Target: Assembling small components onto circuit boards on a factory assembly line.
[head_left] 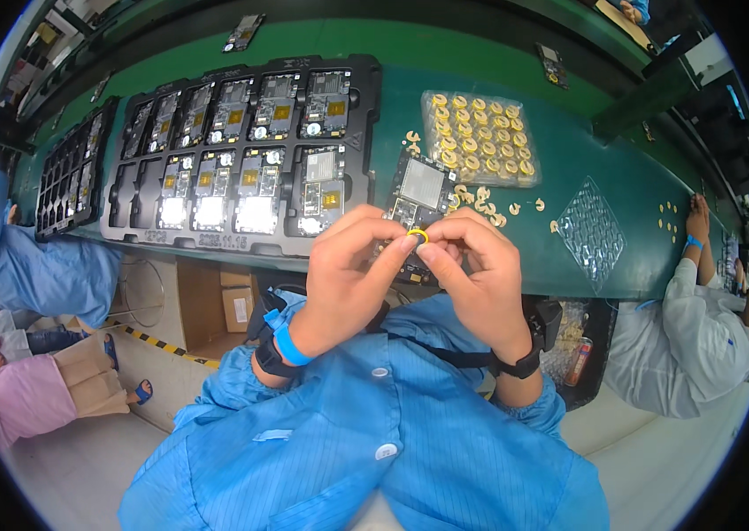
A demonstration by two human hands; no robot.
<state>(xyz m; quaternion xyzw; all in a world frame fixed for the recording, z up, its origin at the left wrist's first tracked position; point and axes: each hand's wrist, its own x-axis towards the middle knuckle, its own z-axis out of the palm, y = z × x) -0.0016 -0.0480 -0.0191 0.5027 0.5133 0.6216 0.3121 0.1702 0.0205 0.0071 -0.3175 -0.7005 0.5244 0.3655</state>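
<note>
Close in front of me, a small round part with a yellow rim (421, 234) is pinched between the fingertips of my left hand (345, 264) and my right hand (482, 267). Its dark middle is partly covered by my thumbs. Behind and beneath my fingers a circuit board (423, 183) with a silvery shield plate lies at the table's near edge, its lower part mostly hidden. Beyond it stands a clear blister tray (480, 134) filled with several similar yellow round parts. Cream-coloured ring-like pieces (484, 198) lie scattered between that tray and my right hand.
A black tray (359, 133) of several circuit boards sits on the green table (516, 75), left of my hands; another black tray (76, 168) is farther left. An empty clear blister sheet (593, 232) lies right. Single boards (551, 65) rest at the back. People sit on both sides.
</note>
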